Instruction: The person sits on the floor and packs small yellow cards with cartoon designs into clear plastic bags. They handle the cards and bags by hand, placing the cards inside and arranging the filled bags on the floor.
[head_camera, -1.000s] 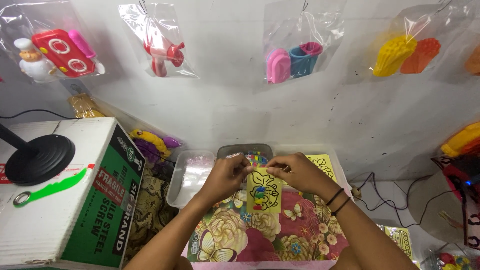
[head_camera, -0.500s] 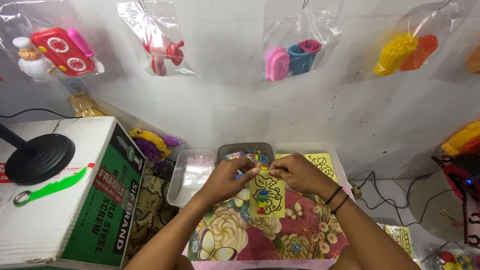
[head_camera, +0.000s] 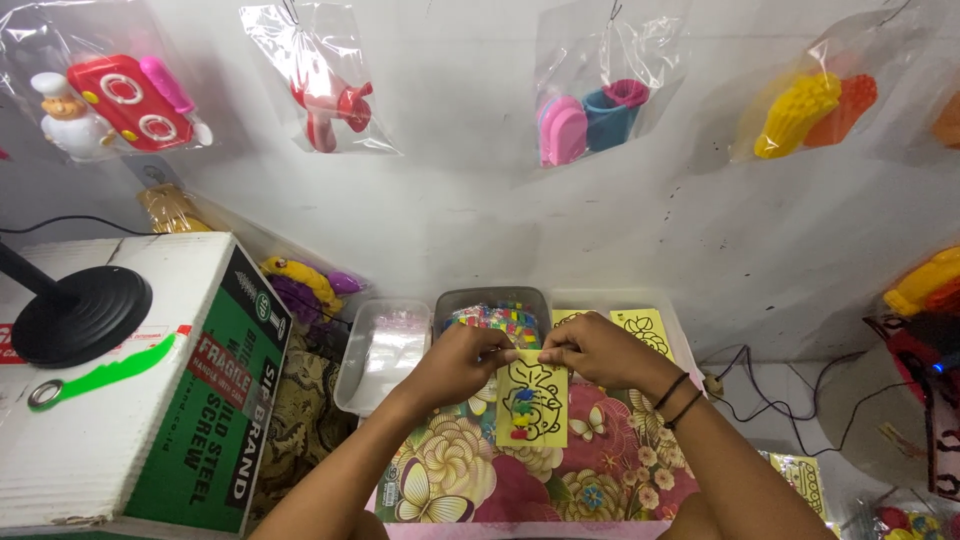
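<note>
Left hand (head_camera: 462, 362) closed, pinching top left corner of yellow picture card (head_camera: 533, 404); right hand (head_camera: 597, 350) closed likewise, pinching top right corner; two dark bands on right wrist. Card held upright between both hands at centre of view, just above flowered cloth (head_camera: 520, 470); black line drawing on card, partly filled with blue, red and green patches. Whether lower edge of card touches cloth, cannot tell.

At 12 o'clock from card, just behind hands: grey tray (head_camera: 494, 302) packed with small many-coloured pieces. At 10 o'clock from card, touching grey tray's left side: clear plastic tub (head_camera: 385, 350), contents unclear. At 1 o'clock from card, behind right hand: more yellow cards (head_camera: 640, 326) lying flat, black outlines only.

At 9 o'clock, well apart from hands: large white and green cardboard box (head_camera: 200, 420); on its top a black round stand base (head_camera: 80, 315) and a green strip (head_camera: 110, 368). Between box and tub: yellow and purple toys in bag (head_camera: 305, 285).

On wall at 12 o'clock, hanging clear bags: pink and blue toys (head_camera: 595, 110); red toy (head_camera: 330, 105) at 11 o'clock; red toy stove with figure (head_camera: 115, 100) at 10 o'clock; yellow and orange toys (head_camera: 815, 110) at 2 o'clock. At 3 o'clock, near right forearm: black cables (head_camera: 770, 400) on pale surface.
</note>
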